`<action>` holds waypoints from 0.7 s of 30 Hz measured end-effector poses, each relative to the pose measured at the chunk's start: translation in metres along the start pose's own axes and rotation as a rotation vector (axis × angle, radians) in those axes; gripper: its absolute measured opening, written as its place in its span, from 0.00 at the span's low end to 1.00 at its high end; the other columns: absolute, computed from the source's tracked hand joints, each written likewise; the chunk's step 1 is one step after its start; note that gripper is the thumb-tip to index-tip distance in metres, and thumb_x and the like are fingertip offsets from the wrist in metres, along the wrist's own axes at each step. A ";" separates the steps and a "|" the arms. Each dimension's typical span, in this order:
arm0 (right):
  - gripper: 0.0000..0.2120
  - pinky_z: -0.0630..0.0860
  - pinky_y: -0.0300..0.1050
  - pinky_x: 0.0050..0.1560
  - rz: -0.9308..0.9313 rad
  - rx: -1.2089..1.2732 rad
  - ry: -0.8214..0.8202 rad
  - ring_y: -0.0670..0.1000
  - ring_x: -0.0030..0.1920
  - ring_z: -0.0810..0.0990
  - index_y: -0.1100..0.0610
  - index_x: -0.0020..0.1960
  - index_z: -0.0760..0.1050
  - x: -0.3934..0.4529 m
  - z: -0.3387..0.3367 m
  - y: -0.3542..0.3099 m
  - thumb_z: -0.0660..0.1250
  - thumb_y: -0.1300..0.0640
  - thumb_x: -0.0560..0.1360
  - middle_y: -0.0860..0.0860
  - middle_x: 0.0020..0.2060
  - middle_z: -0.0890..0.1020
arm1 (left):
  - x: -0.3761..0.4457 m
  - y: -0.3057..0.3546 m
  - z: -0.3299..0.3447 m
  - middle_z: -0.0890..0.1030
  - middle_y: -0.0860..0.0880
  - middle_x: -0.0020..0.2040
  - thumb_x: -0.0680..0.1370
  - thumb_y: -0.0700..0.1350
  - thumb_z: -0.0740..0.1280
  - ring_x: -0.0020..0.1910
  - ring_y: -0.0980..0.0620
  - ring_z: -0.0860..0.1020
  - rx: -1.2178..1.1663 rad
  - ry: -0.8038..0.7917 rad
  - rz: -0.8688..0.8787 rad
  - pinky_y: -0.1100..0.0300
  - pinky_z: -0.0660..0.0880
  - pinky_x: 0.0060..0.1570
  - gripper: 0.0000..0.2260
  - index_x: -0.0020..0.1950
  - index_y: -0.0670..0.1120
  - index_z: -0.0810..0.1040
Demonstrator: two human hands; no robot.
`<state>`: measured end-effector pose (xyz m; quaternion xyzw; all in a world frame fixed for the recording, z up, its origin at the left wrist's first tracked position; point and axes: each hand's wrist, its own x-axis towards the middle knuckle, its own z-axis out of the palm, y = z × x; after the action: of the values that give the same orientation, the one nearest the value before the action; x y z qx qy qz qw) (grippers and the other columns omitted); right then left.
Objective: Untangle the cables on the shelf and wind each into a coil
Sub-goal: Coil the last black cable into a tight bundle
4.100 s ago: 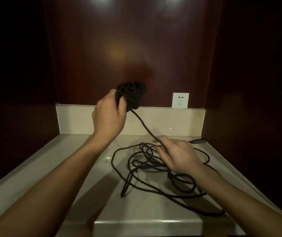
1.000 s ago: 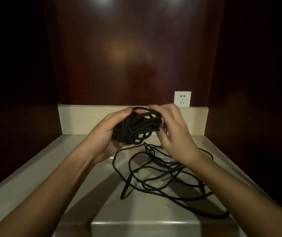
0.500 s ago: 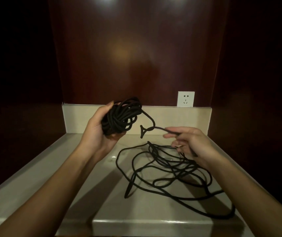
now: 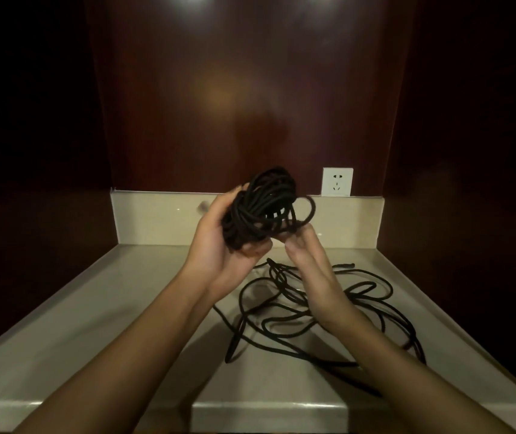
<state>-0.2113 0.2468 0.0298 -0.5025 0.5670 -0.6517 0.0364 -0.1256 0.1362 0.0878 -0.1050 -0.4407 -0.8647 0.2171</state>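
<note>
Loose cable (image 4: 328, 311) partly hidden behind right hand (image 4: 310, 261).

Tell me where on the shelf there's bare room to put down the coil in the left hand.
The shelf is bare on its left half, between the left wall and the loose cable, and along the back strip below the socket. The middle and right are crowded with cable loops. The left hand holds the coil above that tangle's back edge.

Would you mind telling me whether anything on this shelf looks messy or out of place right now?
Yes: a loose black cable sprawls in tangled, overlapping loops across the shelf, uncoiled. The coil held in the left hand is bunched unevenly, one loop sticking out toward the right hand.
</note>
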 end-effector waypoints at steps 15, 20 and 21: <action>0.41 0.78 0.50 0.56 0.260 -0.410 -0.042 0.42 0.52 0.77 0.41 0.68 0.67 0.006 -0.017 0.010 0.69 0.24 0.61 0.43 0.51 0.78 | 0.008 0.019 -0.026 0.80 0.55 0.38 0.83 0.45 0.60 0.33 0.59 0.76 0.554 0.304 0.365 0.65 0.68 0.30 0.08 0.49 0.49 0.77; 0.29 0.65 0.47 0.27 0.421 -0.157 -0.575 0.52 0.27 0.65 0.56 0.48 0.75 -0.015 -0.017 0.003 0.61 0.28 0.72 0.50 0.31 0.68 | 0.017 0.024 -0.023 0.79 0.53 0.41 0.83 0.49 0.60 0.34 0.57 0.74 0.284 0.328 0.314 0.66 0.69 0.31 0.07 0.49 0.51 0.76; 0.30 0.58 0.45 0.24 0.483 -0.006 -0.571 0.50 0.25 0.60 0.58 0.45 0.74 -0.016 -0.015 -0.002 0.56 0.29 0.75 0.51 0.29 0.63 | 0.018 0.021 -0.021 0.79 0.53 0.41 0.84 0.48 0.60 0.34 0.57 0.74 0.321 0.337 0.333 0.66 0.69 0.31 0.07 0.50 0.50 0.76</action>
<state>-0.2126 0.2676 0.0239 -0.5158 0.6380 -0.4565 0.3442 -0.1313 0.1030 0.0970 0.0047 -0.5063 -0.7416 0.4401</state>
